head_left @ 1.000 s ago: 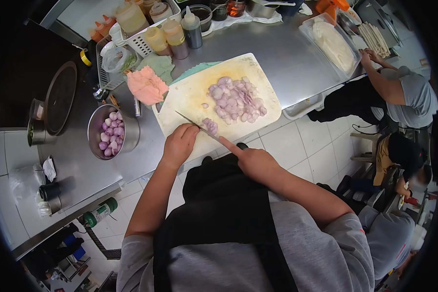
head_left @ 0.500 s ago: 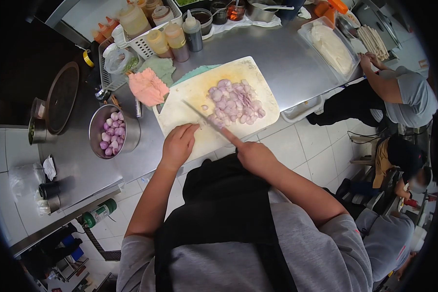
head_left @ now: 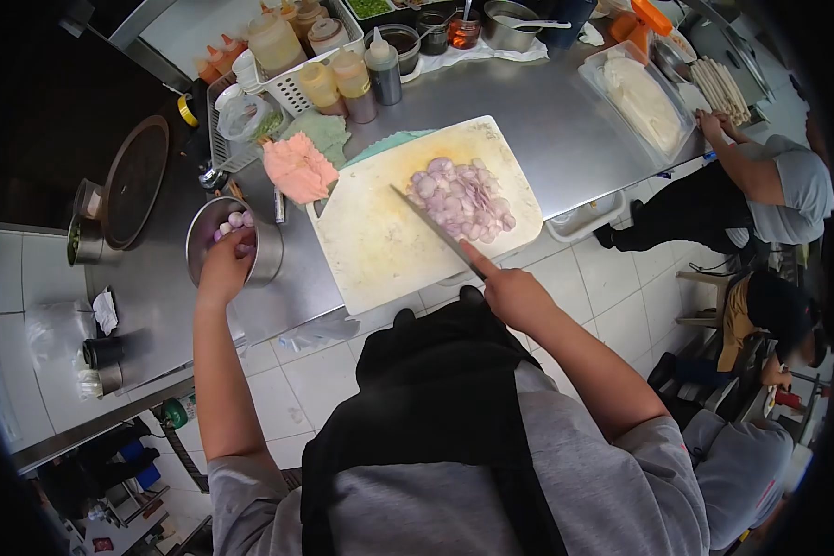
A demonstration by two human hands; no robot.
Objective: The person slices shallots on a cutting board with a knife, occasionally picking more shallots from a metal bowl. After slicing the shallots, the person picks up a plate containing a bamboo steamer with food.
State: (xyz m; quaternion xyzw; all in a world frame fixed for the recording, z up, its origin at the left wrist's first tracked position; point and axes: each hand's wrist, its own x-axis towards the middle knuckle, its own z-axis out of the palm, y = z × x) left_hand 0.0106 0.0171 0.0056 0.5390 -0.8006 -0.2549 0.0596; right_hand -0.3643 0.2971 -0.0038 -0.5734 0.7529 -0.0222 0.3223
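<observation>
Inside the metal pot (head_left: 267, 252), left hand (head_left: 226, 263) among whole shallots (head_left: 235, 221), its fingertip grip impossible to tell, right hand (head_left: 514, 295) closed around the knife (head_left: 435, 230), sliced shallots (head_left: 461, 199) just beyond.

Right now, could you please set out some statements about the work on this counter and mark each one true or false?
1. The left hand is in the metal pot with the whole shallots. True.
2. The right hand holds a spoon. False: it holds a knife.
3. The sliced shallots lie on the cutting board. True.
4. The pink cloth is inside the metal pot. False: it lies outside the pot, by the cutting board.
5. The squeeze bottle of dark liquid lies on its side. False: it stands upright.
</observation>
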